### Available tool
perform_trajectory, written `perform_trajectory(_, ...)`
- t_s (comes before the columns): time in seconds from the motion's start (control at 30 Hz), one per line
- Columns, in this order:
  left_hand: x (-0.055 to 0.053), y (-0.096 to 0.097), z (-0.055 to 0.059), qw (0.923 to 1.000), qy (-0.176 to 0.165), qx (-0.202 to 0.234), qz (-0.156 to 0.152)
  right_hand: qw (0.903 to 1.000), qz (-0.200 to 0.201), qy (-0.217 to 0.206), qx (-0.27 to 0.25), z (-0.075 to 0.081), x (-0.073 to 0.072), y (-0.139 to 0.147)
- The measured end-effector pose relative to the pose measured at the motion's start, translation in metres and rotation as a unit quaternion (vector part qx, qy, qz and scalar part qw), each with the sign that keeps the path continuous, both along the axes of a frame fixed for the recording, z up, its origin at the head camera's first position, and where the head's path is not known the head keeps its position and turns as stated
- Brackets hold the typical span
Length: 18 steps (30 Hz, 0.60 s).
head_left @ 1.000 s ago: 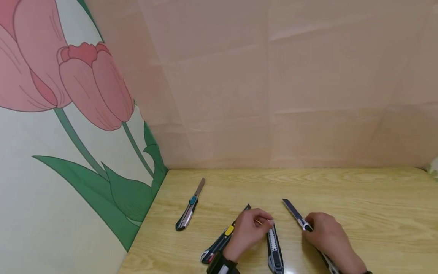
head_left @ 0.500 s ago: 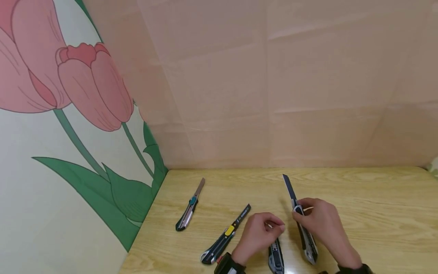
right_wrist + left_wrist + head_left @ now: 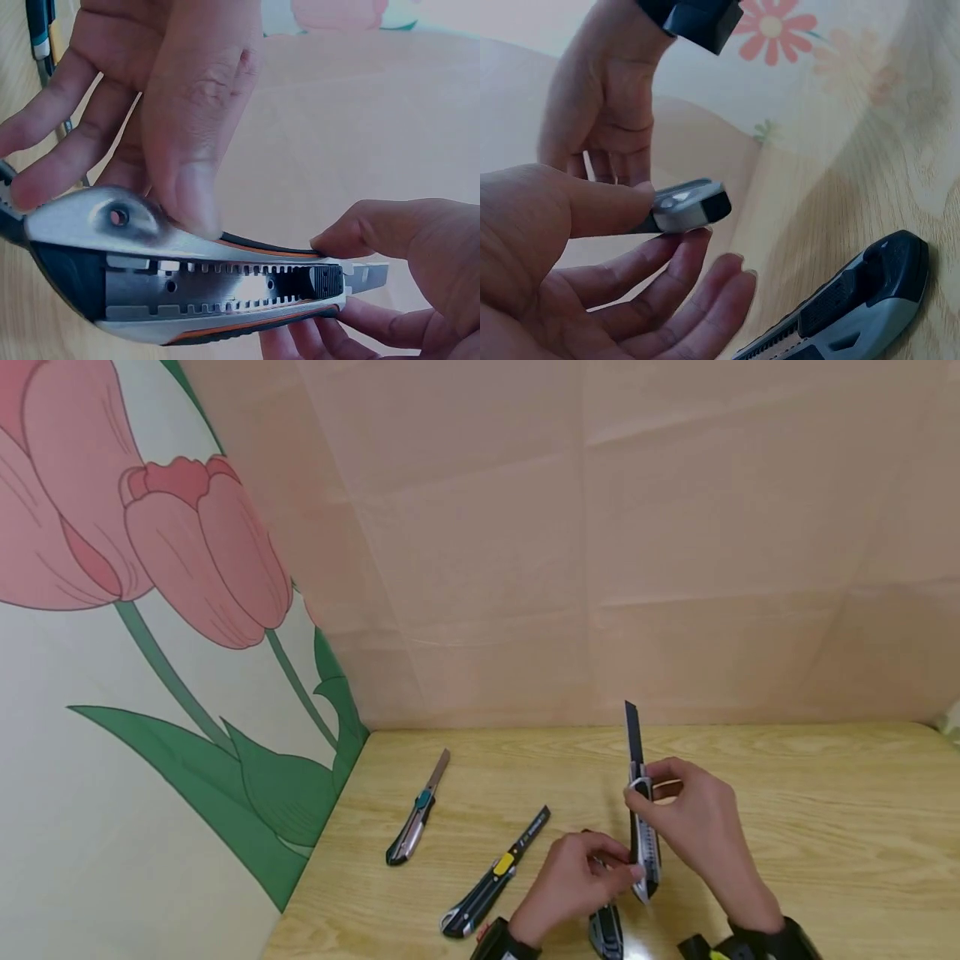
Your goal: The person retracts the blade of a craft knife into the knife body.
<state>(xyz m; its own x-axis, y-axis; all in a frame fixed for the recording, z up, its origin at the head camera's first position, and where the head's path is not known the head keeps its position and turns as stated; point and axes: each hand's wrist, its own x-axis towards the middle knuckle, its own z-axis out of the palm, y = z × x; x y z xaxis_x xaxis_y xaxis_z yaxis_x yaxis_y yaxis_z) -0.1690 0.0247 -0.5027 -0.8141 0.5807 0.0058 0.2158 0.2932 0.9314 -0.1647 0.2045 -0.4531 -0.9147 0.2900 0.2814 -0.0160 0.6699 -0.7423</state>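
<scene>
A silver-and-black utility knife (image 3: 647, 847) with orange trim is held up over the table, its dark blade extended and pointing away. Near the blade end, the thumb and fingers of my right hand (image 3: 697, 818) pinch its sides. My left hand (image 3: 581, 878) has its thumb on top of the tail end and fingertips beneath, pinching it. In the right wrist view, the toothed slot and black slider of the knife (image 3: 225, 289) face the camera. Under my left hand lies a black-and-grey utility knife (image 3: 606, 933), partly hidden by the fingers.
On the wood-grain table (image 3: 825, 835), a black utility knife with a yellow slider (image 3: 487, 889) lies left of my left hand. Farther left is a utility knife with a teal slider (image 3: 412, 827); blades on both are extended. A tulip-painted wall (image 3: 202, 552) borders the left side.
My right hand has raised the knife off the table and turned it more upright, moving it leftward. My left hand has shifted right from the knife lying below and now pinches the raised knife's tail.
</scene>
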Motion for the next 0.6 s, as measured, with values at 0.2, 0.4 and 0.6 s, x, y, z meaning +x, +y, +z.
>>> perform_trajectory(0.2, 0.002, -0.001, 0.003, 0.9996, 0.006, 0.029, 0.002, 0.9998, -0.014, 0.013, 0.000, 0.006, 0.001, -0.003)
perform_trajectory(0.4, 0.002, -0.003, 0.002, 0.9954, -0.009, 0.092, 0.025, 0.9995, -0.012, 0.029, -0.010, 0.010, 0.001, -0.005)
perform_trajectory(0.6, 0.001, -0.006, 0.001, 0.9923, -0.009, 0.116, 0.041, 0.9971, 0.034, 0.005, -0.067, 0.017, 0.004, -0.004)
